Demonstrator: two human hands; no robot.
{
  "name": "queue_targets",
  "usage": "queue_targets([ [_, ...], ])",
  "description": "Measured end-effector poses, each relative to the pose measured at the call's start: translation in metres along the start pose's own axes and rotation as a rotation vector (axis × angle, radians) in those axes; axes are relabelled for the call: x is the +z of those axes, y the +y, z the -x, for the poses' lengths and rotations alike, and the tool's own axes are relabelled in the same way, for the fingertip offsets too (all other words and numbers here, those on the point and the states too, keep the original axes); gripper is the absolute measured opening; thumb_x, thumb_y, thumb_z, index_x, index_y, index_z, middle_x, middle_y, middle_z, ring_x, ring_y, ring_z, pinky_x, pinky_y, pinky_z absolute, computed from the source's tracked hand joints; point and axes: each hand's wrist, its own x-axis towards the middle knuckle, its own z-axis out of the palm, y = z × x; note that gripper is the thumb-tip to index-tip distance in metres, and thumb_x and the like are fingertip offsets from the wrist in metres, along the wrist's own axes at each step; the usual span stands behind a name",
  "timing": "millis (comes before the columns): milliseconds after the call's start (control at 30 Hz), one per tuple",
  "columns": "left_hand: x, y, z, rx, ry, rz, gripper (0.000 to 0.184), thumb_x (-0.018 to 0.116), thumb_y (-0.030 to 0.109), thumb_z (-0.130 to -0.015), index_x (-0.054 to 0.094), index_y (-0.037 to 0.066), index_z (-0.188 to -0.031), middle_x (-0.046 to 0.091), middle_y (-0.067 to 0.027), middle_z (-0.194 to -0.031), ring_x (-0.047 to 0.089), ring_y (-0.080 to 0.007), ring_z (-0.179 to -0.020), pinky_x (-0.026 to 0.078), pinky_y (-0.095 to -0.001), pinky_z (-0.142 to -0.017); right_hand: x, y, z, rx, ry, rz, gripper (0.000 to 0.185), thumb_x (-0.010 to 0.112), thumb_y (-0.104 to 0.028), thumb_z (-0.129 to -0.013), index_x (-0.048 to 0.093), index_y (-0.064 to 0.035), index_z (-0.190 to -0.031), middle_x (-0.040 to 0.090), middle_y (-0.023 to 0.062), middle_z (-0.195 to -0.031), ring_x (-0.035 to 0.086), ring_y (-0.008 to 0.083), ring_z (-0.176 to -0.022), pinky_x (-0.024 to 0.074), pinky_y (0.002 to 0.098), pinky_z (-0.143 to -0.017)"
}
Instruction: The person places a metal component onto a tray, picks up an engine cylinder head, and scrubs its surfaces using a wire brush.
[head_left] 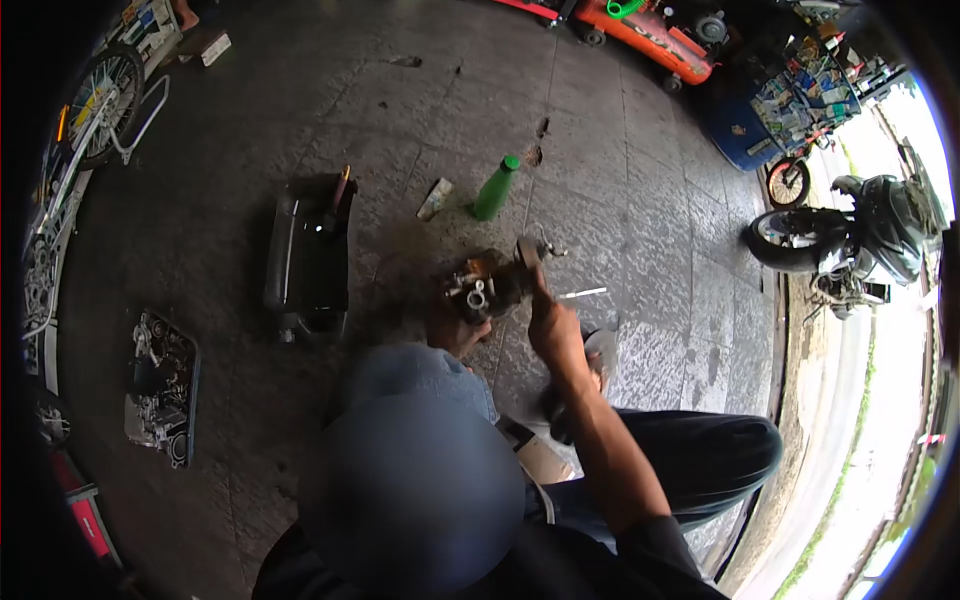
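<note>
Low over the floor, my left hand (458, 334) is wrapped around the underside of a greasy metal engine part (478, 295) with a round, light-coloured opening. My right hand (553, 328) is closed at the part's right side, around something brown that reaches up to its upper right edge; its kind is too blurred to make out. A green bottle (493, 192) with a green cap stands just beyond the part. Left of the bottle lies a small worn packet or box (435, 199). A thin white stick-like thing (584, 293) lies right of my right hand.
A black tray (278, 250) with a brown-handled tool sits to the left, and a second tray (193, 400) of metal parts farther left. A cap's blue-grey top (410, 480) blocks the lower middle. An orange compressor (650, 45), blue bin (740, 135) and motorcycle (880, 230) stand beyond.
</note>
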Motion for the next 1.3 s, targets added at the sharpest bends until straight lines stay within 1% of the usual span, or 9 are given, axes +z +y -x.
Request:
queue_targets([
  [400,-0.003,0.014,0.001,-0.08,-0.018,0.057,0.093,0.085,0.026,-0.058,0.037,-0.001,-0.133,0.055,-0.0194,-0.122,0.055,-0.0347,-0.113,0.045,-0.0416,-0.095,0.013,0.006,-0.004,0.036,0.046,-0.04,0.055,0.042,-0.006,-0.091,0.038,-0.0144,-0.146,0.063,0.0316,-0.097,0.062,0.0477,-0.091,0.0481,0.0552,-0.073],
  [600,0.0,0.011,0.008,-0.071,0.004,0.046,0.093,0.086,0.024,-0.057,0.038,0.0,-0.133,0.055,-0.0191,-0.122,0.055,-0.0349,-0.113,0.045,-0.0415,-0.095,0.013,0.002,0.034,-0.125,0.149,-0.037,0.062,0.044,-0.002,-0.087,0.034,-0.0098,-0.148,0.063,0.0334,-0.081,0.064,0.049,-0.076,0.0501,0.0554,-0.068],
  [667,-0.002,0.014,0.011,-0.07,0.005,0.049,0.093,0.086,0.023,-0.057,0.038,0.001,-0.133,0.055,-0.019,-0.122,0.055,-0.0349,-0.114,0.046,-0.0415,-0.095,0.006,0.001,0.004,0.022,0.003,0.046,0.065,0.045,-0.001,-0.085,0.033,-0.0088,-0.148,0.063,0.0335,-0.081,0.064,0.0488,-0.077,0.0505,0.0554,-0.067],
  [733,-0.005,0.021,0.011,-0.125,-0.018,0.052,0.093,0.086,0.023,-0.056,0.039,0.001,-0.133,0.055,-0.019,-0.122,0.055,-0.035,-0.114,0.046,-0.0415,-0.095,0.018,0.015,-0.034,-0.066,0.013,0.024,0.066,0.044,-0.001,-0.085,0.031,-0.0094,-0.149,0.063,0.0336,-0.083,0.064,0.0486,-0.079,0.0508,0.0548,-0.07],
  [867,-0.005,0.019,0.003,-0.201,-0.07,0.046,0.093,0.087,0.021,-0.056,0.039,0.002,-0.133,0.055,-0.0188,-0.121,0.055,-0.035,-0.114,0.046,-0.0415,-0.095,0.001,-0.007,0.008,0.022,0.007,0.009,0.061,0.043,0.0,-0.085,0.036,-0.0089,-0.146,0.062,0.0352,-0.089,0.063,0.0483,-0.084,0.0507,0.0548,-0.072],
  [967,0.009,0.008,0.017,0.06,0.156,0.04,0.062,0.08,0.026,-0.065,0.056,0.002,-0.117,0.064,-0.0162,-0.11,0.062,-0.0348,-0.1,0.05,-0.0415,-0.085,0.011,0.01,0.003,0.009,0.04,-0.055,0.06,0.042,-0.001,-0.087,0.038,-0.0119,-0.145,0.062,0.0334,-0.092,0.062,0.0481,-0.088,0.0496,0.0545,-0.071],
  [1067,-0.001,0.024,0.018,-0.282,0.031,0.107,0.08,0.087,0.02,-0.056,0.048,0.004,-0.125,0.058,-0.0173,-0.117,0.059,-0.0321,-0.108,0.05,-0.0399,-0.09,0.014,0.003,-0.041,0.02,0.006,-0.085,0.06,0.042,-0.002,-0.087,0.038,-0.0152,-0.145,0.063,0.0318,-0.093,0.062,0.0466,-0.089,0.0479,0.0554,-0.07],
  [1200,-0.015,0.027,0.017,0.124,0.0,-0.079,0.078,0.085,0.024,-0.061,0.047,0.004,-0.126,0.059,-0.0168,-0.117,0.059,-0.0353,-0.107,0.05,-0.0416,-0.087,0.016,0.011,0.006,-0.049,0.053,-0.037,0.072,0.046,0.001,-0.082,0.028,-0.0114,-0.15,0.065,0.0314,-0.09,0.065,0.0467,-0.081,0.0506,0.0536,-0.071],
  [1300,0.001,0.018,0.019,-0.127,0.029,0.047,0.08,0.085,0.023,-0.061,0.045,0.005,-0.127,0.059,-0.0172,-0.115,0.059,-0.0356,-0.107,0.05,-0.0418,-0.088,0.012,0.013,-0.012,0.058,-0.013,-0.047,0.066,0.041,0.001,-0.086,0.034,-0.0188,-0.149,0.064,0.029,-0.102,0.063,0.0459,-0.09,0.0493,0.0535,-0.073],
])
